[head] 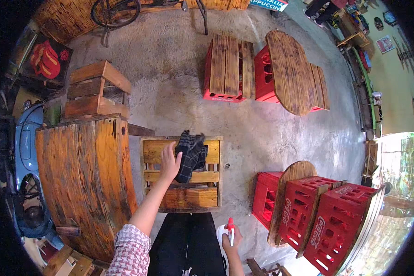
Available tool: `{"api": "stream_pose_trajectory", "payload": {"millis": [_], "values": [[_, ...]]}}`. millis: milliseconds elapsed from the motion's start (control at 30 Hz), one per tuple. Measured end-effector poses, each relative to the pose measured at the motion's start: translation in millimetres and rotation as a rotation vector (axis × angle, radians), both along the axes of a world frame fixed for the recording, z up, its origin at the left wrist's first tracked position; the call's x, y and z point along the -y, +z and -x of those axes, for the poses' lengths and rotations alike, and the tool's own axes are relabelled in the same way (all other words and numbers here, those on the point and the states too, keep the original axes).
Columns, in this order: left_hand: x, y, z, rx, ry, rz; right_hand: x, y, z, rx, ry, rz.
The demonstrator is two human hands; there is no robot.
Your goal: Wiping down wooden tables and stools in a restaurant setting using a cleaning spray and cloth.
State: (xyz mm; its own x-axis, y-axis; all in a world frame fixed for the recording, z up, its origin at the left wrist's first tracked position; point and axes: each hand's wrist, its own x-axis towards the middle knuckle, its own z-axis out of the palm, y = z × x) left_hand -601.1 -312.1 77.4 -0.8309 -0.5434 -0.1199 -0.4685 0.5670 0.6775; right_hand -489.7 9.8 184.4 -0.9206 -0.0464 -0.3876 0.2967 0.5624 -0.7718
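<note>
My left hand [170, 162] is at the left edge of a dark checked cloth [190, 158], fingers spread and thumb beside it; whether it grips the cloth is unclear. The crumpled cloth lies on or just over a slatted wooden crate [183, 198] in front of my legs. Lower right, my right hand [232, 238] is closed around a white spray bottle [222, 232] with a red and white trigger head, held beside my right leg.
A plank table [86, 179] and another wooden crate [84, 93] stand at left. Red plastic crates with wooden tops [224, 65] and an oval-topped table [291, 69] stand ahead right; more red crates [302, 214] lie lower right. A bicycle [115, 12] and a person [322, 10] are farther off.
</note>
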Motion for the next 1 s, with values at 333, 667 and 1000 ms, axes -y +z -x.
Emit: {"api": "stream_pose_trajectory", "payload": {"millis": [333,667,1000], "values": [[-54.1,-37.3,22.5,0.001,-0.26,0.398,0.7,-9.2,-6.2,0.057,0.004,-0.102],[-93.8,-51.9,58.8,-0.088,-0.551,0.441,3.5,-6.3,-2.2,0.047,-0.004,-0.107],[-10.2,-44.3,26.4,0.094,-0.213,0.465,25.2,0.3,10.4,0.101,-0.021,-0.164]]}}
